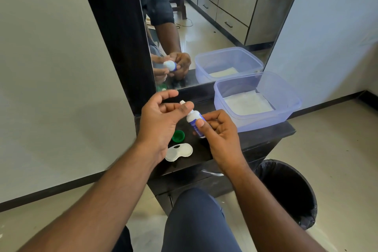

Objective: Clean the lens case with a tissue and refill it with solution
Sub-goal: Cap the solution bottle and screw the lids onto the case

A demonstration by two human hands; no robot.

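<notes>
A small white solution bottle with a blue label [195,121] is tilted up to the left above the black dresser top [266,135]. My right hand [219,139] grips its body between thumb and fingers. My left hand [163,116] pinches the bottle's white cap [182,102] at the tip. Below the hands lies the white lens case [180,152] on the dresser top near its front edge. A green lens case cap [178,136] sits just behind it.
A translucent plastic box [286,108] with white tissues [247,104] inside stands at the right of the dresser top. A mirror [214,16] rises behind. A black bin with a liner [290,190] stands on the floor at the right. My knee [196,210] is under the dresser's front.
</notes>
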